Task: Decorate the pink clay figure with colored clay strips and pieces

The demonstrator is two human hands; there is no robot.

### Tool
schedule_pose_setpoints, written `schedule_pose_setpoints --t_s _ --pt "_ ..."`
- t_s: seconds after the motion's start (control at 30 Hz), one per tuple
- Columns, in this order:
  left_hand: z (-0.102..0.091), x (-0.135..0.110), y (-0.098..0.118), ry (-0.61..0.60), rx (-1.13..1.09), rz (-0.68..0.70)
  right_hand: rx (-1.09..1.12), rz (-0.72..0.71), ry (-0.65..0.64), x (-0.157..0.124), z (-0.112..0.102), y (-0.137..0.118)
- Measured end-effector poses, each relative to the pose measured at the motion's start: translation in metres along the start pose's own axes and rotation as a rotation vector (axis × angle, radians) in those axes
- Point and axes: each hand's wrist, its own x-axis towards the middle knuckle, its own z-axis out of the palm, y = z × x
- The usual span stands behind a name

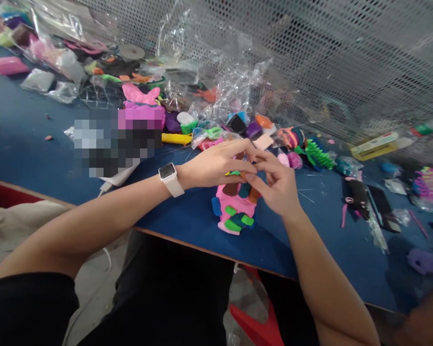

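Observation:
A pink clay model (238,204) stands upright near the table's front edge, with green, blue, teal and brown patches pressed onto its sides. My left hand (220,163), with a white watch (171,179) on the wrist, curves over the top of it from the left, fingers closed there. From the right, my right hand (276,185) meets it, thumb and fingertips pressed together at the model's upper part. The fingers of both hands touch or nearly touch one another. Small yellow, green and orange bits show between them; most of the model's top is hidden.
Behind the hands lie clay lumps, plastic wrappers and a yellow comb-like strip (176,139) along a perforated metal panel (310,57). A pink clay piece (142,103) stands at left. A spiky green clay piece (318,154), black pouch (357,197) and purple lump (426,261) lie right.

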Motion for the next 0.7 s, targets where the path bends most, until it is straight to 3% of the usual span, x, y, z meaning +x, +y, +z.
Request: schedule_pose_setpoints --t_s 0.23,0.57,0.7 --pt "-0.002 0.000 -0.001 0.041 -0.030 -0.030 -0.209 -0.197 0.142 -0.013 0.006 -0.006" --pt "-0.005 0.004 0.014 0.090 -0.012 -0.159 -0.238 -0.181 0.162 -0.015 0.009 -0.013" --pt "-0.004 0.004 0.017 0.124 0.000 -0.150 -0.245 -0.214 0.160 -0.014 0.007 -0.012"
